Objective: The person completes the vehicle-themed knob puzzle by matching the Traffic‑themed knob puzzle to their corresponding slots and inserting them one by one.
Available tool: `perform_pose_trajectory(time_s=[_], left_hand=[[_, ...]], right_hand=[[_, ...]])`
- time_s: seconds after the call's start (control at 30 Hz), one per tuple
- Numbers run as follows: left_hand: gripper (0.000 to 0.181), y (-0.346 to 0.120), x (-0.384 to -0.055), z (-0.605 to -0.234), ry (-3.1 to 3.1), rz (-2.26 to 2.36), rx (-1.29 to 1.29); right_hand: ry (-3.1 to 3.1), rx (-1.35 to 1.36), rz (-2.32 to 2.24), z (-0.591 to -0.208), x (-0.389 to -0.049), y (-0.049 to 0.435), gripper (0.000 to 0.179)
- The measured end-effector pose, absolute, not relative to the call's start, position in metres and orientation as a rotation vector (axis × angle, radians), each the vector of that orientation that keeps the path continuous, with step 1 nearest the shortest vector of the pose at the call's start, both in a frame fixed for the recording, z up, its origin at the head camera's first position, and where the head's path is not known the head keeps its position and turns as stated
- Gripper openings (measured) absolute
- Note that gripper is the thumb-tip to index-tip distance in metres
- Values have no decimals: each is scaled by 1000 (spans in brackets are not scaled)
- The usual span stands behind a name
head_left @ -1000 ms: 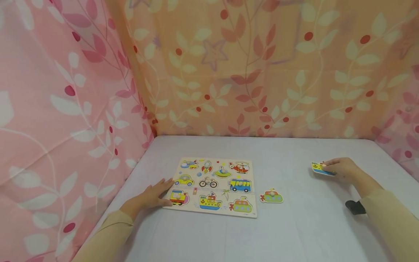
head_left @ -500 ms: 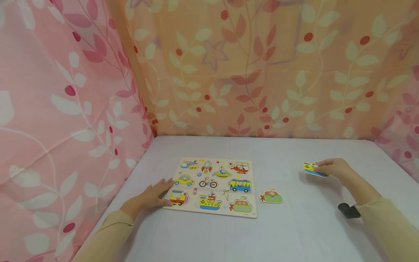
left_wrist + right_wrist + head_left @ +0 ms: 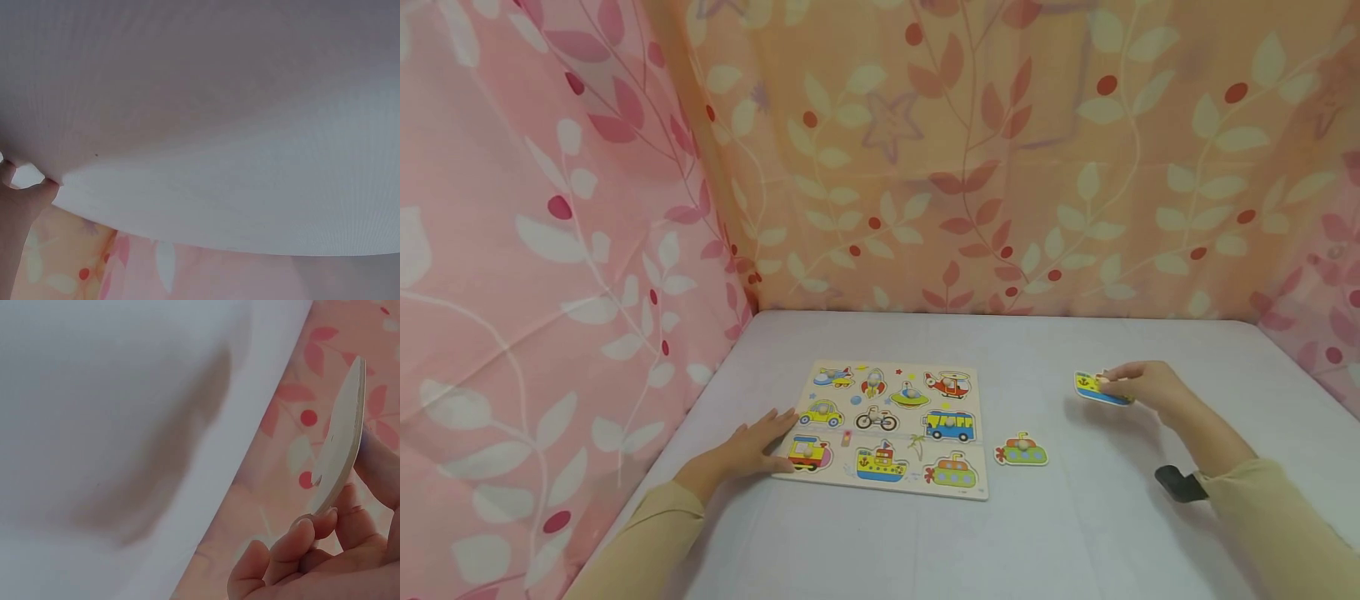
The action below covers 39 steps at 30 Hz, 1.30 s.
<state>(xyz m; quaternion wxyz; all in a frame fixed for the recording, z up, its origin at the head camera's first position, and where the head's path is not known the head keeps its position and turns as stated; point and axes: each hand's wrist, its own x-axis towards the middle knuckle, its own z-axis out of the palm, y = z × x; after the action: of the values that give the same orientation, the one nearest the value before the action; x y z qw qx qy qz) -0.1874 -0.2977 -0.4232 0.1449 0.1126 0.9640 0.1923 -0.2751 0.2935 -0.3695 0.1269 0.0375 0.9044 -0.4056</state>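
Note:
My right hand (image 3: pixel 1146 390) pinches a ship puzzle piece (image 3: pixel 1086 385) by its knob, above the table at the right. In the right wrist view the piece's pale bare back (image 3: pixel 340 437) shows, with fingers (image 3: pixel 294 547) curled beside it. The wooden puzzle board (image 3: pixel 865 479) lies flat left of centre, printed with vehicles; several spots hold knobbed pieces. Its printed ship (image 3: pixel 880 462) and printed submarine (image 3: pixel 952 472) show no knobs. My left hand (image 3: pixel 748 446) rests at the board's left edge, fingers spread; in the left wrist view only part of that hand (image 3: pixel 28 203) shows.
A submarine puzzle piece (image 3: pixel 1024 451) lies on the white table (image 3: pixel 1015 542) just right of the board. Floral curtains (image 3: pixel 925 167) hang along the back and the sides. A black wrist-worn object (image 3: pixel 1180 483) juts from under the right sleeve (image 3: pixel 1262 517).
My right hand has moved left toward the board, carrying the ship puzzle piece above the table. The left hand, the board and the submarine puzzle piece stay where they were.

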Motion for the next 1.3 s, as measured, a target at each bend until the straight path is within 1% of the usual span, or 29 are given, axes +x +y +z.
perform_pose_trajectory(time_s=[0.33,0.6,0.93,1.3], left_hand=[[93,-297,-186,-421,2759,579,318],[93,-296,-187,-423,2762,580,321],[94,-298,-188,-425,2761,571,315],[93,-301,-187,-425,2753,604,330]], right_hand=[[2609,79,-1229,-368,-270,267,53],[2599,73,-1252,-369,-266,249,53],[2585,14,-1295,-368,-260,222,48],[2598,-26,-1286,-367,-257,204,43]])
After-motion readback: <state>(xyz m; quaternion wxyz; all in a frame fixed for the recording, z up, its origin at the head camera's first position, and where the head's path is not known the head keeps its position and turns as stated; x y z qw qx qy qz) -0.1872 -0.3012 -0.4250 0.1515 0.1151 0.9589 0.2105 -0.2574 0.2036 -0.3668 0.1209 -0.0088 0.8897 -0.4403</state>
